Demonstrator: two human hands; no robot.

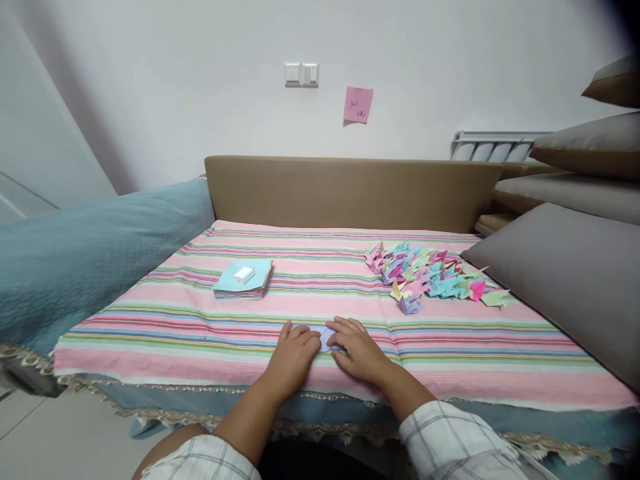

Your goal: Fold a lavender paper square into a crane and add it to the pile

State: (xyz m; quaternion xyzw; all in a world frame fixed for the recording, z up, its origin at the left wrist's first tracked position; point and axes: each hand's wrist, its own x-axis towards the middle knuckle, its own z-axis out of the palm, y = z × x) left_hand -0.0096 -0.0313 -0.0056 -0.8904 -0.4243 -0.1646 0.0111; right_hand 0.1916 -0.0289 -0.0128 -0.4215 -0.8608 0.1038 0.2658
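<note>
A small piece of folded purple paper (326,339) lies on the striped cloth near the front edge, between my two hands. My left hand (295,353) presses on its left side with bent fingers close together. From the other side, my right hand (359,350) holds the paper's right part under its curled fingers and thumb. The fingertips hide much of the paper, so its full shape cannot be made out.
A stack of coloured paper (243,283) with a small white block (245,275) on top sits back left. Many folded paper cranes (425,273) are heaped back right. Grey cushions (565,267) pile up at the right. A brown backrest (350,193) stands behind the striped cloth (150,320).
</note>
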